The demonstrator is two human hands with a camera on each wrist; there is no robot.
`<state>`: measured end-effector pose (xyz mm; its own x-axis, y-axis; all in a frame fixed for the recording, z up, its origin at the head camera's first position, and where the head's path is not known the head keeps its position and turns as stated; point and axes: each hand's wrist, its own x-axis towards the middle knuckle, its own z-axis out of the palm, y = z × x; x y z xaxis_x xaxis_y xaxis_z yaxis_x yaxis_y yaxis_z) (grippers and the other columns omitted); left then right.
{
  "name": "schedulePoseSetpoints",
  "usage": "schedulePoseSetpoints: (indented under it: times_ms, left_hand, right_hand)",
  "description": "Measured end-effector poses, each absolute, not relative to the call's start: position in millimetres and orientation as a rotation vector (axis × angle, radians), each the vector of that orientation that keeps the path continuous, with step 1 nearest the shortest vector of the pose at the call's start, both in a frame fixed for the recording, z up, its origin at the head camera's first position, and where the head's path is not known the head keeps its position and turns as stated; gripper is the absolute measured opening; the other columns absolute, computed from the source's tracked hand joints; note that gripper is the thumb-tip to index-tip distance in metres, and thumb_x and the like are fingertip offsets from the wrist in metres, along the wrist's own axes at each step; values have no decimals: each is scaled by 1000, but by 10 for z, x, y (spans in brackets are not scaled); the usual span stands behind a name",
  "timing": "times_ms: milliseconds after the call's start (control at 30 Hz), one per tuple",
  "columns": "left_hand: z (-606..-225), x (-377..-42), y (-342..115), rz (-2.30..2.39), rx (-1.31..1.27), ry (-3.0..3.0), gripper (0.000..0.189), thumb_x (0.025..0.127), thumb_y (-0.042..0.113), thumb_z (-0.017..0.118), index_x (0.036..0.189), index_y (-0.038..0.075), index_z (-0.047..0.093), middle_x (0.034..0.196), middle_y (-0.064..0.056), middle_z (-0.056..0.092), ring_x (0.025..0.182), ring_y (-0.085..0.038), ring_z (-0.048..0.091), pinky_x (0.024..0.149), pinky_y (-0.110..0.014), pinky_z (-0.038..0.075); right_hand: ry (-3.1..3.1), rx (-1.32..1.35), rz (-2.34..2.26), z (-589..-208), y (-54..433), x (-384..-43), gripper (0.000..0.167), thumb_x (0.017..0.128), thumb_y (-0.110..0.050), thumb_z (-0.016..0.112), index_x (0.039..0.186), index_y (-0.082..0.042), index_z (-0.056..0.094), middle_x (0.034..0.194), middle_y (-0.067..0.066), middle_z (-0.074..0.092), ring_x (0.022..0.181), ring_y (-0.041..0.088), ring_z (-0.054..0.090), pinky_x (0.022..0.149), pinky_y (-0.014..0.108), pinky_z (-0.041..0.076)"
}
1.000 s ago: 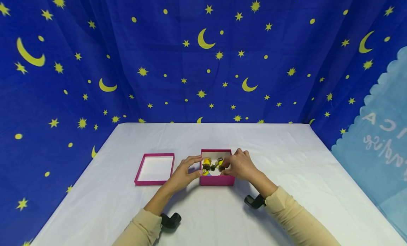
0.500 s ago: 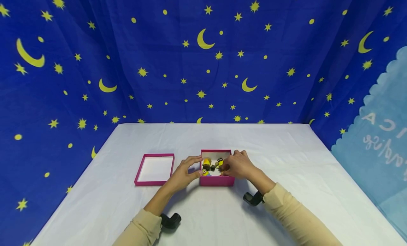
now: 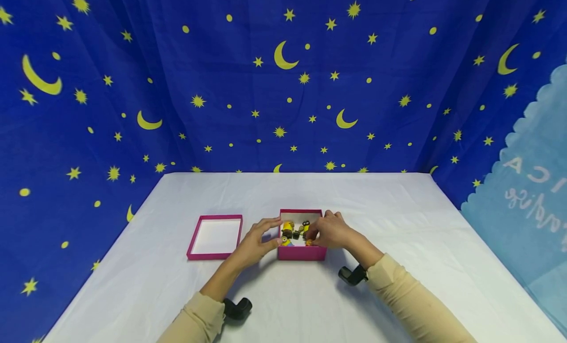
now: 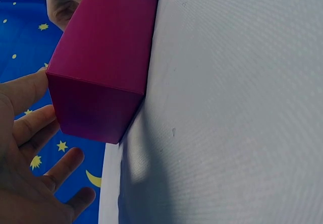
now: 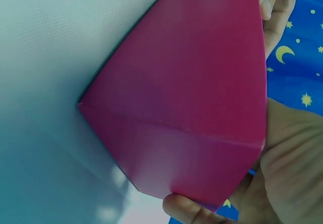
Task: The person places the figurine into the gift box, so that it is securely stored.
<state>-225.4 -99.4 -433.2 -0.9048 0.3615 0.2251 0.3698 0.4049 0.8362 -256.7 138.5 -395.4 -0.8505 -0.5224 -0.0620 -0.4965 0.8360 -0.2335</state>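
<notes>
A magenta box (image 3: 302, 253) with a white inside stands without its lid on the table. Several small yellow minion figures lie in it, among them a back-left figure (image 3: 288, 229), a goggled figure (image 3: 305, 227) and a front-left figure (image 3: 285, 241). My left hand (image 3: 254, 243) touches the box's left wall, its fingers mostly extended in the left wrist view. My right hand (image 3: 333, 232) reaches over the right wall. Its thumb and forefinger pinch a small orange-yellow toy figure (image 3: 308, 242) at the front right, largely hidden by the hand. In the right wrist view, one finger rests against the box's outside.
To the left of the box lies its lid (image 3: 215, 237), white inside with a magenta rim. A white cloth covers the table (image 3: 390, 200). Blue star-and-moon fabric (image 3: 283, 97) hangs around it, and a light blue lettered cloth (image 3: 527, 195) hangs at the right.
My right hand has shifted slightly left and down inside the box, and an orange-yellow patch now shows at its fingertips. The left hand, box and lid stay in place.
</notes>
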Motion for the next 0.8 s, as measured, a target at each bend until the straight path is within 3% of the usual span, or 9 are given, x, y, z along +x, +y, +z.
schedulePoseSetpoints:
  times_ms: [167, 433, 633, 800]
  left_hand:
    - [-4350, -2261, -997, -1567, -694, -2634, 48, 88, 17, 65, 134, 7, 53, 143, -7, 47, 140, -35, 29, 116, -58, 7]
    - [-4358, -2267, -993, -1570, -700, -2630, 48, 88, 17, 65, 133, 8, 53, 143, -7, 47, 140, -37, 29, 115, -60, 6]
    - [-4349, -2257, -991, -1573, -686, -2640, 49, 88, 17, 66, 134, 10, 53, 144, -4, 47, 139, -35, 30, 112, -59, 19]
    - [-4343, -2259, -996, -1559, -696, -2640, 49, 88, 17, 65, 134, 9, 52, 144, -5, 46, 139, -36, 30, 112, -60, 17]
  right_hand:
    - [2860, -776, -348, -3958, 1396, -2583, 15, 77, -24, 77, 92, -27, 77, 83, -15, 72, 83, 15, 43, 74, 38, 29]
    - [2861, -750, -371, -3974, 1409, -2587, 15, 76, -23, 77, 92, -26, 76, 82, -17, 71, 84, 14, 44, 76, 37, 29]
    - [2873, -748, -367, -3946, 1415, -2587, 14, 77, -24, 77, 91, -26, 76, 81, -17, 71, 85, 15, 44, 75, 37, 29]
    - [2930, -732, -413, -3898, 1408, -2589, 18, 73, -32, 79, 90, -27, 76, 84, -16, 72, 88, 18, 44, 75, 37, 29]
